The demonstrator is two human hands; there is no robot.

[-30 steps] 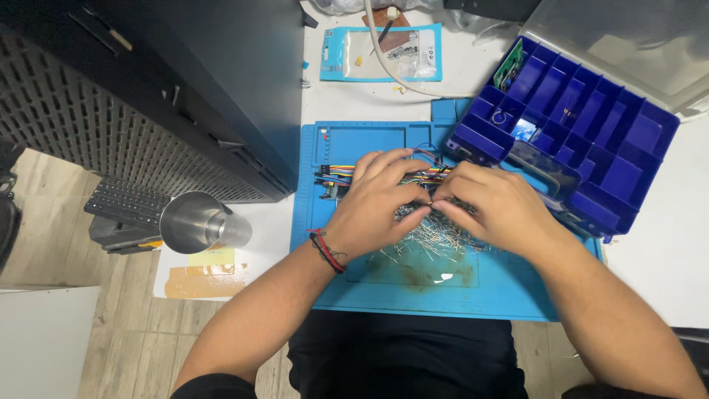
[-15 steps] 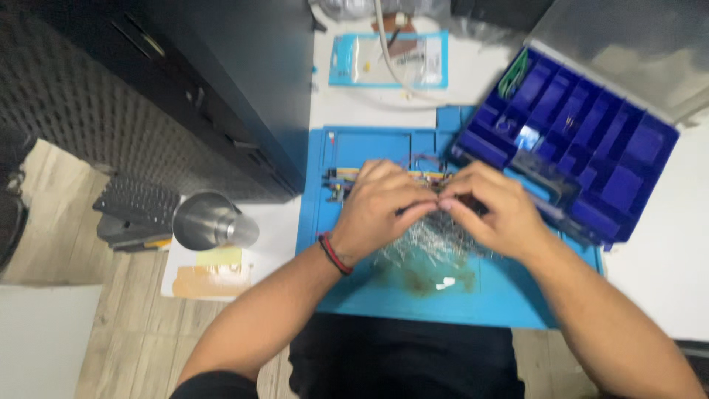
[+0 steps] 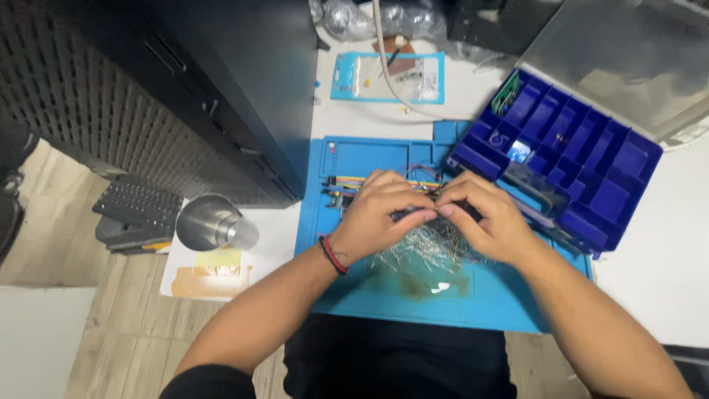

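Both hands meet over the blue mat (image 3: pixel 384 295) on the desk (image 3: pixel 657 251). The left hand (image 3: pixel 380 214) and right hand (image 3: pixel 484 222) pinch a small dark part (image 3: pixel 413 214) between fingertips, above a clear bag (image 3: pixel 425 255), near colored wires (image 3: pixel 354 182). A blue organizer box (image 3: pixel 583 185) lies to the right.

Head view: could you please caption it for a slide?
Both hands pinch jumper wires over a blue mat.

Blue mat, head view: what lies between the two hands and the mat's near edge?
In the head view, a clear crinkled plastic bag lies just below the left hand and right hand; beyond it the blue mat is bare, with a brownish stain.
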